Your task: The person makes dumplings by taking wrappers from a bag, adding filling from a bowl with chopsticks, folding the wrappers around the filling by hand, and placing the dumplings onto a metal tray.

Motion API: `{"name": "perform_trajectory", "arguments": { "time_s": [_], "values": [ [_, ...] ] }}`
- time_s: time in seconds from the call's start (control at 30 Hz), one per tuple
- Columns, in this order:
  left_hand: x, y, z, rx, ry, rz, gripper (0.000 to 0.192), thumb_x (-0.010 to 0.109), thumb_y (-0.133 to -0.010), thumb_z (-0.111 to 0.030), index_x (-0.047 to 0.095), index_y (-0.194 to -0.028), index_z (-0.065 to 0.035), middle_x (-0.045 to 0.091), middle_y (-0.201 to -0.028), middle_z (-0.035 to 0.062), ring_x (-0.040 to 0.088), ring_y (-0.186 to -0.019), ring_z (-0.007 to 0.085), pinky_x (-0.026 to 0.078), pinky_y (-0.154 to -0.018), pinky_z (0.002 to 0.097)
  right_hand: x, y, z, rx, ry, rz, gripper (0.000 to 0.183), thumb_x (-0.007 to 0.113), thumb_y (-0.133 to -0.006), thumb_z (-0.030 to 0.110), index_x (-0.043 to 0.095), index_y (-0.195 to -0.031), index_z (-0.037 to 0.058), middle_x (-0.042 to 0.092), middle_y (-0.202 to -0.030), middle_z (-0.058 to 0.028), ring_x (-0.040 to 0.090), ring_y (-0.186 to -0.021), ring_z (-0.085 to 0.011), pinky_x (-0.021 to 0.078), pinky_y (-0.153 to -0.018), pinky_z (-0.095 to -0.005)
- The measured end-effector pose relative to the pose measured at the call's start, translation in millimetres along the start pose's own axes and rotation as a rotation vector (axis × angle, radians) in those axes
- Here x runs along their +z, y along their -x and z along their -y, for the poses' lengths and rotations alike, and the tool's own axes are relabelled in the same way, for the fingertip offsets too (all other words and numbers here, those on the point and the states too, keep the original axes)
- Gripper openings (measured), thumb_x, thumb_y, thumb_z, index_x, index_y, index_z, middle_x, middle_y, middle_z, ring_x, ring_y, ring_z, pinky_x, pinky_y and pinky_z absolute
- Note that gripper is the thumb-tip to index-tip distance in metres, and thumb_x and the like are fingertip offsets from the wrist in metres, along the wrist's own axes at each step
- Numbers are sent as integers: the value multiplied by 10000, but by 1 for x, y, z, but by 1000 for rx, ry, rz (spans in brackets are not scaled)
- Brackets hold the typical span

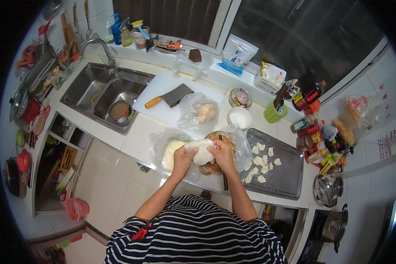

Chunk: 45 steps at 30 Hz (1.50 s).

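Observation:
A round, flat dough wrapper [199,151] is stretched between my two hands. My left hand [183,157] pinches its left edge, and my right hand [222,155] pinches its right edge. Below the wrapper, partly hidden by it and my right hand, is a bowl of brownish filling [232,141]. To the left, a clear plastic bag holds a pale stack of wrappers [171,153]. On the right, a dark metal tray [285,180] carries several small folded dough pieces [258,161]. Chopsticks [225,183] show at the counter's front edge.
A cleaver [176,95] and a bagged lump of dough [205,111] lie on a white cutting board [161,82]. Behind the filling stand a white bowl [240,117] and a green basket [275,113]. A double sink [100,89] is at left; bottles [312,128] crowd the right.

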<state>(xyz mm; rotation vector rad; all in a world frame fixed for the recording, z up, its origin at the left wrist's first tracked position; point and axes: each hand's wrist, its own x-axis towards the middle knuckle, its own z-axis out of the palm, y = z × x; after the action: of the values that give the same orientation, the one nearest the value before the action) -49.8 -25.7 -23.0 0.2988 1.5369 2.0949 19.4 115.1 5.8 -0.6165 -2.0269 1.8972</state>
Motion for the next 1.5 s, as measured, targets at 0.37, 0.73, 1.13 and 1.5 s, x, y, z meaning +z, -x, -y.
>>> {"name": "perform_trajectory", "arguments": {
  "time_s": [0.37, 0.73, 1.13, 1.5],
  "values": [
    [28, 3, -7, -142, -17, 67, 230, 639, -823, -117, 617, -986, 44, 648, -871, 82, 602, -746, 115, 485, -666, 236, -27, 11, 1, -125, 121, 35, 99, 606, -816, 82, 584, -836, -12, 579, -672, -33, 519, -562, -64, 406, -457, -208],
    [12, -25, 24, -224, 281, -72, 239, 542, -890, -126, 549, -1082, 16, 623, -975, 104, 616, -870, 194, 503, -778, 300, -82, 25, -55, 0, 257, 26, 108, 502, -840, 33, 595, -893, 19, 607, -736, -93, 600, -673, -202, 471, -583, -308],
    [29, -24, 17, -622, 814, 80, 355, 505, -866, -6, 451, -1214, 38, 548, -1162, 161, 550, -1066, 272, 455, -932, 368, -75, 48, -37, -365, 838, 165, 222, 524, -729, -57, 579, -914, 50, 487, -954, -141, 524, -887, -310, 435, -754, -350],
    [22, -24, 19, -377, 687, -165, 358, 464, -914, -135, 432, -1230, 30, 529, -1185, 180, 521, -1103, 302, 435, -952, 416, -103, 32, -34, -198, 16, -148, 109, 554, -843, 98, 508, -826, 1, 521, -841, -49, 567, -758, -135, 461, -720, -276]
  ]
}}
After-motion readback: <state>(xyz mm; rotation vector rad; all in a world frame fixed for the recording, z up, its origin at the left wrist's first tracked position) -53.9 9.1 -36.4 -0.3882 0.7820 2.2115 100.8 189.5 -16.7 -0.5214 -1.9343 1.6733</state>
